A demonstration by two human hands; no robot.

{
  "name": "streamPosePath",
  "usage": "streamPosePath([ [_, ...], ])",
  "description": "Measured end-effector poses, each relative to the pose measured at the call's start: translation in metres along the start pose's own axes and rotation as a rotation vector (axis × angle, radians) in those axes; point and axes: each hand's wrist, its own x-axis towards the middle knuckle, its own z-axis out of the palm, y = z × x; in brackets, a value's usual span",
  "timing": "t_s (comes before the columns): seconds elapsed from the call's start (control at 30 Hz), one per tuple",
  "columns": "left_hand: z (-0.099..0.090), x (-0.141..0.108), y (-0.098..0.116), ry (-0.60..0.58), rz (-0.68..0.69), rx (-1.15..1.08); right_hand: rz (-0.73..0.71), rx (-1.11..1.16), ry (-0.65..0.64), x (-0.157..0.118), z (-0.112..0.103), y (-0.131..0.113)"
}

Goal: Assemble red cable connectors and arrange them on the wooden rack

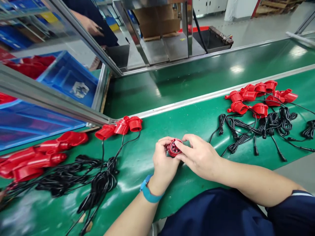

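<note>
Housing (173, 149) in hands (164, 167) (205, 157), room before metal strip (172, 107)

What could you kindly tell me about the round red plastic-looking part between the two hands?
The round red plastic-looking part has a rim around a dark interior with details too small to read. Its open face points up toward the camera. The left hand grips one side; the right hand holds the other, thumb over the face, above the green work surface.

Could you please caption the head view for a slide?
Red part in left hand and right hand above green worktop.
</note>
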Motion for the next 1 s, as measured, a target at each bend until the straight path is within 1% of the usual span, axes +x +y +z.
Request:
streamPosePath([
  [0.1,0.0001,0.0000,-0.0012,-0.037,-0.012,-0.042,0.000,-0.031,-0.066,0.0001,-0.0009,-0.0001],
  [0.17,0.0001,0.0005,-0.0018,-0.050,0.000,-0.030,0.005,-0.054,-0.103,0.0001,-0.0015,-0.0009],
  [0.3,-0.0008,0.0017,-0.0026,0.056,0.057,0.121,0.076,-0.048,-0.122,-0.0011,0.0013,-0.0054],
  [0.37,-0.0011,0.0018,-0.0032,0.057,0.078,0.140,0.115,-0.029,-0.140,-0.0014,0.0031,-0.0073],
  [0.43,-0.0008,0.0015,-0.0039,0.018,0.056,0.100,0.142,0.001,-0.164,-0.0010,0.0033,-0.0076],
  [0.5,-0.0001,0.0008,-0.0041,0.003,0.011,0.026,0.154,0.051,-0.179,-0.0002,0.0021,-0.0064],
  [0.6,0.0005,-0.0010,-0.0035,0.018,-0.019,-0.042,0.137,0.120,-0.133,0.0005,0.0007,-0.0037],
  [0.7,-0.0001,-0.0031,-0.0035,0.004,-0.050,-0.006,0.099,0.128,-0.042,0.0007,0.0026,-0.0023],
  [0.77,-0.0010,-0.0038,-0.0040,-0.024,-0.065,0.037,0.089,0.123,-0.030,0.0011,0.0046,-0.0021],
  [0.83,-0.0020,-0.0030,-0.0044,-0.056,-0.029,0.091,0.090,0.113,-0.053,0.0019,0.0058,-0.0019],
  [0.9,-0.0031,-0.0008,-0.0040,-0.072,0.047,0.146,0.092,0.094,-0.081,0.0025,0.0062,-0.0011],
  [1.0,-0.0048,0.0030,-0.0025,-0.088,0.121,0.173,0.072,0.099,-0.110,0.0027,0.0061,0.0014],
])
